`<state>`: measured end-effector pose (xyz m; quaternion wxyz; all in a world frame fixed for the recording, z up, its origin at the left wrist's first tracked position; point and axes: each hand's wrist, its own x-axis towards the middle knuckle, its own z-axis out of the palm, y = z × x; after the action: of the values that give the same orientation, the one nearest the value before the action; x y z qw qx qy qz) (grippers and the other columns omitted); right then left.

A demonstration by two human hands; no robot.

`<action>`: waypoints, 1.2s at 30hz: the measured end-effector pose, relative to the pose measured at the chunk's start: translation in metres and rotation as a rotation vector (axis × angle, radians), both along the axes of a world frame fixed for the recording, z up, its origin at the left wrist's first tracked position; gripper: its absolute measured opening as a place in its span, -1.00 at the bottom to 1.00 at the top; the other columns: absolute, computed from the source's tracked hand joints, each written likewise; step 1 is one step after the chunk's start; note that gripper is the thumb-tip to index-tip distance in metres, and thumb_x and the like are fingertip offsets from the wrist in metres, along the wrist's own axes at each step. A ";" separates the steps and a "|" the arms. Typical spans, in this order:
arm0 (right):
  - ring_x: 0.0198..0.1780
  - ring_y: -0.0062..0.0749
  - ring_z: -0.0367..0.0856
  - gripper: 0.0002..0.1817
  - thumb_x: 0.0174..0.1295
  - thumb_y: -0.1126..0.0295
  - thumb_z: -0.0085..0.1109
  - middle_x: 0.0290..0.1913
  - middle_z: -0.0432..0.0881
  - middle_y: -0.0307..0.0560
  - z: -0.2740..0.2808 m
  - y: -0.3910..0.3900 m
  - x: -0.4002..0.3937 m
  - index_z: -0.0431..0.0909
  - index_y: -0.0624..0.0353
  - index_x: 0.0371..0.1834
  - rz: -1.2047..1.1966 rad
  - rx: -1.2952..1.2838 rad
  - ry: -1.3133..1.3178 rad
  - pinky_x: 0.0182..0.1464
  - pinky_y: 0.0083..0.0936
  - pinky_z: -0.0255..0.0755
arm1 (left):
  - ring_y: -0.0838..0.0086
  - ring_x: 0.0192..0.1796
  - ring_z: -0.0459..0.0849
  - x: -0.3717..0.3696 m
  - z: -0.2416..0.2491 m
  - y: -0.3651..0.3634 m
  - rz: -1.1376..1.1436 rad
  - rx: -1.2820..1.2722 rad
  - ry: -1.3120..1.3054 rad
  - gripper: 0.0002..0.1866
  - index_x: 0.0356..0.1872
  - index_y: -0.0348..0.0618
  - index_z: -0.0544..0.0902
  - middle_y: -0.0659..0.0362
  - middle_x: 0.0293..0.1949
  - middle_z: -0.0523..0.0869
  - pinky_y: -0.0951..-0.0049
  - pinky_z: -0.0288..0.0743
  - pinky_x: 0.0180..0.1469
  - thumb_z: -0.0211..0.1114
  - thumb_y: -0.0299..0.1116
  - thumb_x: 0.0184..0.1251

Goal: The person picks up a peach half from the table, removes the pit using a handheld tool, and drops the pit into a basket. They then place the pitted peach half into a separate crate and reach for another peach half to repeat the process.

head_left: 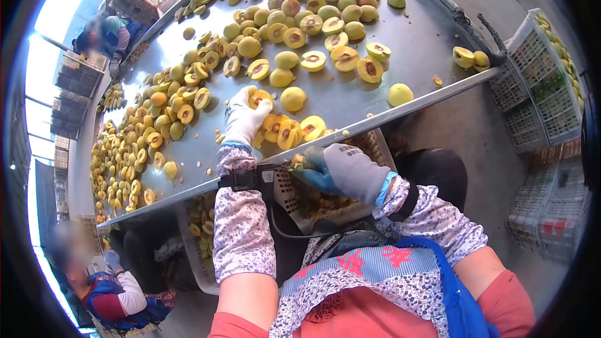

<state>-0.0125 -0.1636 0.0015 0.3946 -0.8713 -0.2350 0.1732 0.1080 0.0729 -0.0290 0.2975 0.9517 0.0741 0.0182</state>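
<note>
My left hand, in a white glove, reaches over the metal table, its fingers closed on a yellow stone-fruit half. A whole yellow fruit lies just right of those fingers. Several cut halves with brown centres are clustered near the table edge below. My right hand, in a grey glove with blue fingers, is held at the table's front edge above a crate. Its fingers are curled around a small yellowish-brown thing, which I cannot identify.
A large heap of whole and halved fruit spreads over the metal table. White crates stand at the right, one with fruit. Another crate is under the table. Two other people work at the left.
</note>
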 end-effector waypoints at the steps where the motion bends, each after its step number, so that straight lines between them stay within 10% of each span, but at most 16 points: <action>1: -0.17 0.15 0.71 -0.65 0.35 0.04 0.18 -0.26 0.72 0.18 0.003 0.001 0.001 0.68 0.10 -0.13 -0.050 0.056 -0.001 -0.10 -0.04 0.58 | 0.32 0.01 0.73 0.002 -0.004 0.004 -0.061 -0.108 -0.048 -0.45 0.19 -0.23 0.62 0.02 0.01 0.75 0.38 0.58 0.13 0.47 -0.24 0.18; 6: -0.28 -0.01 0.73 -0.66 0.39 0.08 0.23 -0.31 0.72 0.15 0.003 0.010 0.007 0.63 0.15 -0.08 -0.213 0.233 0.007 -0.24 -0.20 0.53 | 0.47 -0.03 0.71 -0.011 0.016 0.003 -0.038 -0.820 -0.202 -0.61 0.13 -0.20 0.62 0.16 -0.04 0.73 0.47 0.65 0.09 0.39 -0.56 0.25; 8: -0.34 -0.41 0.66 -0.69 0.42 0.14 0.21 -0.36 0.69 0.09 0.003 0.018 0.007 0.61 0.19 -0.08 -0.289 0.528 0.025 -0.26 -0.31 0.50 | 0.38 0.03 0.72 -0.025 0.034 0.000 -0.061 -1.323 -0.202 -0.62 0.17 -0.22 0.57 0.11 0.02 0.70 0.34 0.66 0.15 0.28 -0.58 0.34; 12: -0.18 -0.08 0.77 -0.66 0.43 0.10 0.17 -0.31 0.72 0.14 0.000 0.031 0.016 0.65 0.15 -0.01 -0.290 0.606 0.176 -0.13 -0.26 0.56 | 0.28 0.07 0.71 -0.070 0.071 -0.046 -0.074 -1.726 -0.044 -0.67 0.17 -0.28 0.51 0.00 0.04 0.69 0.31 0.68 0.11 0.20 -0.52 0.43; 13: -0.18 -0.10 0.77 -0.63 0.44 0.08 0.16 -0.31 0.72 0.14 -0.002 0.034 0.017 0.64 0.17 0.00 -0.311 0.615 0.155 -0.13 -0.28 0.55 | 0.09 0.15 0.67 -0.068 0.042 -0.035 -0.170 -1.362 -0.157 -0.50 0.24 -0.46 0.44 -0.15 0.21 0.60 0.12 0.60 0.23 -0.15 -0.15 0.68; 16: -0.17 -0.08 0.77 -0.59 0.46 0.04 0.13 -0.31 0.72 0.15 -0.010 0.037 0.020 0.63 0.21 0.00 -0.337 0.600 0.160 -0.12 -0.29 0.54 | 0.09 0.17 0.66 -0.073 0.021 -0.042 -0.242 -0.816 -0.325 -0.45 0.23 -0.52 0.43 -0.15 0.22 0.59 0.12 0.59 0.24 -0.19 -0.12 0.70; 17: -0.17 -0.06 0.77 -0.56 0.47 0.01 0.12 -0.31 0.72 0.17 -0.012 0.039 0.021 0.62 0.22 0.00 -0.336 0.584 0.181 -0.12 -0.28 0.54 | 0.11 0.19 0.65 -0.077 0.043 -0.049 -0.121 -1.688 0.025 -0.49 0.25 -0.47 0.44 -0.14 0.22 0.59 0.13 0.57 0.27 -0.16 -0.14 0.70; 29: -0.08 0.15 0.73 -0.55 0.47 0.01 0.07 -0.24 0.71 0.26 -0.037 0.055 0.016 0.60 0.22 0.04 -0.281 0.493 0.202 -0.09 -0.21 0.56 | 0.21 0.10 0.69 -0.080 0.046 -0.067 0.122 -1.662 -0.123 -0.60 0.02 -0.20 0.60 0.07 0.01 0.72 0.17 0.63 0.13 0.02 -0.05 0.61; 36: -0.11 -0.06 0.76 -0.59 0.46 0.08 0.13 -0.21 0.72 0.24 -0.031 0.055 0.011 0.60 0.24 0.03 -0.295 0.637 0.166 -0.09 -0.29 0.56 | 0.24 0.06 0.70 -0.084 0.048 -0.077 0.130 -1.565 -0.228 -0.61 -0.04 -0.15 0.60 0.11 -0.02 0.72 0.19 0.66 0.06 0.01 -0.02 0.62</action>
<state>-0.0011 -0.1086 -0.0297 0.6849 -0.7120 -0.1161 0.1026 0.0240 -0.0046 0.0194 0.8842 0.4522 0.0899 0.0753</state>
